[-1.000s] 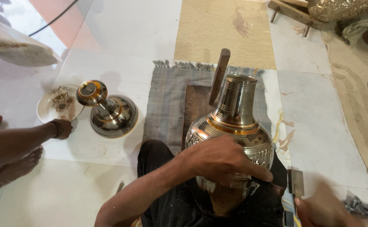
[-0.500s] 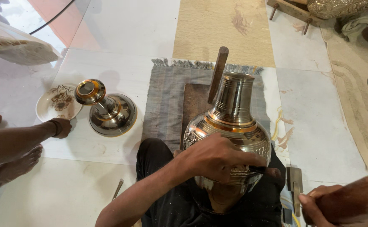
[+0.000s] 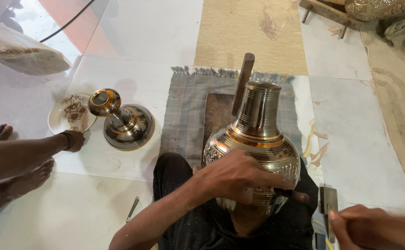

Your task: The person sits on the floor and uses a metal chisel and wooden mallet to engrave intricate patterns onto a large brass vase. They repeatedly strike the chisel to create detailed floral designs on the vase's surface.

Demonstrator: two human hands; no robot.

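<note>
Vase (image 3: 253,139) upright on lap, over mat (image 3: 184,115), steadied by left hand (image 3: 239,178) clasped round its belly. Right hand (image 3: 369,227), lower a second ago, now closed on hammer (image 3: 329,203) beside vase. Stand (image 3: 123,120) well apart.

Left hand (image 3: 239,178) reaching in from seven o'clock, palm down, fingers spread and curled toward three o'clock; right hand (image 3: 357,227) at five o'clock, loosely closed, forearm running off toward three o'clock.
</note>
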